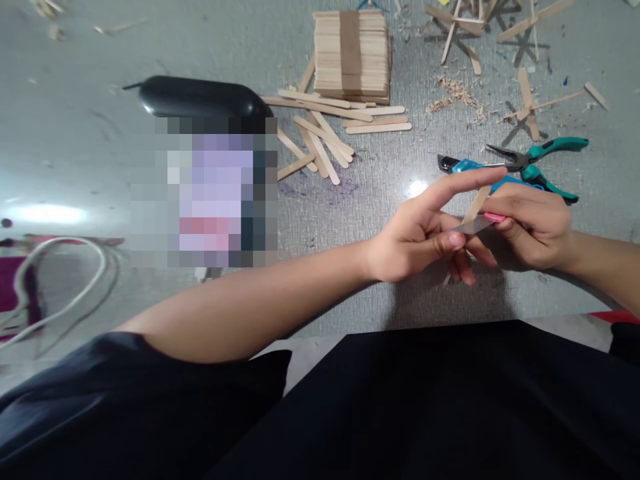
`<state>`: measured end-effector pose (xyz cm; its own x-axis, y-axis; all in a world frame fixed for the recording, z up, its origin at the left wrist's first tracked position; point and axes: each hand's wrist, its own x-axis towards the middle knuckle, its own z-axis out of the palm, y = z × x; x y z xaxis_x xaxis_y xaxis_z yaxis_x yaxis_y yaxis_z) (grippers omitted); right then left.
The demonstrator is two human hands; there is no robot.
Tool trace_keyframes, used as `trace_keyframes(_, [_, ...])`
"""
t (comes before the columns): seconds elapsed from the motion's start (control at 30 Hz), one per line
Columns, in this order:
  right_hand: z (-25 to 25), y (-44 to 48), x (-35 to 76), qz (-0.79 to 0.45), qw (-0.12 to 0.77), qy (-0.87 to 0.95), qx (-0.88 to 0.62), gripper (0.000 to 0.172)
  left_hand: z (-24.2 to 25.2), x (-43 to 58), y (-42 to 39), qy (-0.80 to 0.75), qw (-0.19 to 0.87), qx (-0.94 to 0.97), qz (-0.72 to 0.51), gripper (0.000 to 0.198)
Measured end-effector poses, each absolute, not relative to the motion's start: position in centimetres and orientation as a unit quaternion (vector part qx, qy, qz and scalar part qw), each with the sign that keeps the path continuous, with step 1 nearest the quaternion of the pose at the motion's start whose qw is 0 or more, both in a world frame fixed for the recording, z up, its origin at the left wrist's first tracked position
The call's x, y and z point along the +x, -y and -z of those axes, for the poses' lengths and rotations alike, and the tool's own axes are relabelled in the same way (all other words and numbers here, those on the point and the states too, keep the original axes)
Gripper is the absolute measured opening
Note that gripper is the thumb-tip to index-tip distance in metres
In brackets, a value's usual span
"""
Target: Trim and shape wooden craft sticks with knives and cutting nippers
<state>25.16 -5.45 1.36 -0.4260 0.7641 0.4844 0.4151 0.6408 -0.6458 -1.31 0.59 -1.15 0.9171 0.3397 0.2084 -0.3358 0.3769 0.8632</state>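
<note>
Wooden stick (pixel 477 205) slants from left hand (pixel 423 230) pinching it, right hand (pixel 537 223) pinching pink-handled blade (pixel 477 225).

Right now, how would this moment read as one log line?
right hand: holding pink-handled blade | left hand: holding wooden stick, thumb at blade | also in view: pliers, blue cutter, banded stick bundle

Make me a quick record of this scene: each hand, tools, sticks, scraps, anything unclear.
Left: hand holding a craft stick, index finger extended
Right: hand gripping a pink-handled blade, its metal by the left thumb
Tools: needle-nose pliers with teal grips; blue utility knife, partly hidden by the right hand
Sticks: brown-banded craft-stick bundle, loose sticks nearby
Scraps: wood shavings beyond the pliers
Unclear: pixelated patch, left of centre
</note>
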Motion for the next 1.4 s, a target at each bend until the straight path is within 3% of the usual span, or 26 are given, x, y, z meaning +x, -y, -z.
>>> trace_keyframes(0.47, [-1.0,5.5,25.2,-0.221,0.390,0.814,-0.369,0.032,1.4,-0.8,0.1,-0.067,0.775,0.568,-0.268,0.079])
trace_keyframes(0.7, [-1.1,5.3,25.0,-0.189,0.390,0.830,-0.351,0.032,1.7,-0.7,0.4,-0.066,0.779,0.550,-0.295,0.090])
trace_keyframes(0.9, [-1.1,5.3,25.1,-0.184,0.398,0.829,-0.348,0.032,1.8,-0.9,0.4,-0.076,0.771,0.566,-0.283,0.082])
trace_keyframes(1.2, [-1.0,5.5,24.9,-0.184,0.399,0.825,-0.355,0.033,1.7,-1.3,0.5,-0.112,0.769,0.579,-0.248,0.093])
trace_keyframes(1.4, [-1.0,5.4,24.9,-0.177,0.398,0.829,-0.352,0.035,1.4,-1.4,0.6,-0.122,0.765,0.582,-0.248,0.088])
